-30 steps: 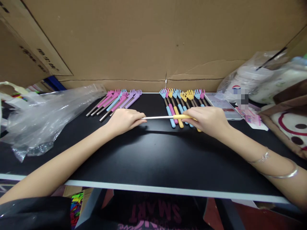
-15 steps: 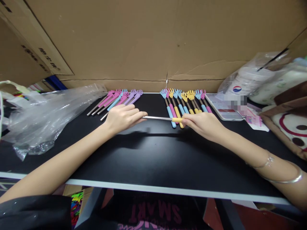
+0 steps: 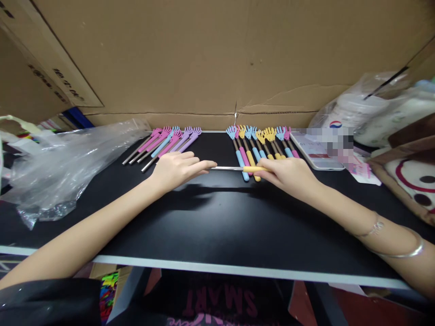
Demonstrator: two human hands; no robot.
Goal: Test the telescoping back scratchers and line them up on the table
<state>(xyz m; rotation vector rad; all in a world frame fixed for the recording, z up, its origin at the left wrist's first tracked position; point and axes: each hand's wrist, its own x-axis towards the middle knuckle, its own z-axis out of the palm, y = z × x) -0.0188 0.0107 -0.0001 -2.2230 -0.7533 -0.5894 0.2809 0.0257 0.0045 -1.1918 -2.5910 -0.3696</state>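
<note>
Between my two hands, a back scratcher with a metal rod and a yellow handle is held level above the table. My left hand is closed around the left part of the rod, hiding that end. My right hand grips the yellow handle between thumb and fingers. Behind my right hand lies a row of back scratchers, with blue, pink and yellow handles towards me and claw heads to the back. Another group of back scratchers in pink, blue and purple lies beyond my left hand, bare metal ends towards me.
A clear plastic bag lies at the left. On the right are a phone, a bagged cup and a brown bag with a cartoon face. Cardboard walls the back of the black table.
My left hand has shifted slightly right along the metal rod, so less bare metal shows. My right fingers have moved a little on the yellow handle, and more of it shows.
</note>
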